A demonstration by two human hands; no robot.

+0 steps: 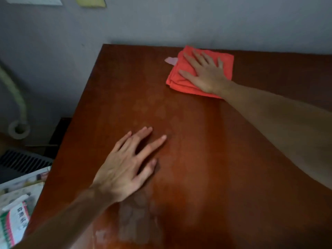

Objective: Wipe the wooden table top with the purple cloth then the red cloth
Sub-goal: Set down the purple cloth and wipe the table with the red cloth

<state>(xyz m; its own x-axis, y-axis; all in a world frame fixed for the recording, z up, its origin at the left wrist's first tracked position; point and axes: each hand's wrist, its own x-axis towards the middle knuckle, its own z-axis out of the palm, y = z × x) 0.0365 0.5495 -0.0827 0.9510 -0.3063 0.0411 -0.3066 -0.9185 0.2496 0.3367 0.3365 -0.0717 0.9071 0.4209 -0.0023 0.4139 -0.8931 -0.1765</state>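
A folded red cloth [181, 78] lies near the far edge of the wooden table top [206, 150]. My right hand [206, 72] presses flat on the cloth with fingers spread. A small pale pink tag or scrap [170, 60] pokes out at the cloth's left side. My left hand [129, 168] rests flat on the bare wood nearer to me, fingers apart and holding nothing. No purple cloth shows in this view.
A grey wall [161, 20] stands right behind the table. Left of the table's edge are a pale hose with a ring end [18, 108], a dark vent grille [23, 162] and printed bags [16, 212] on the floor.
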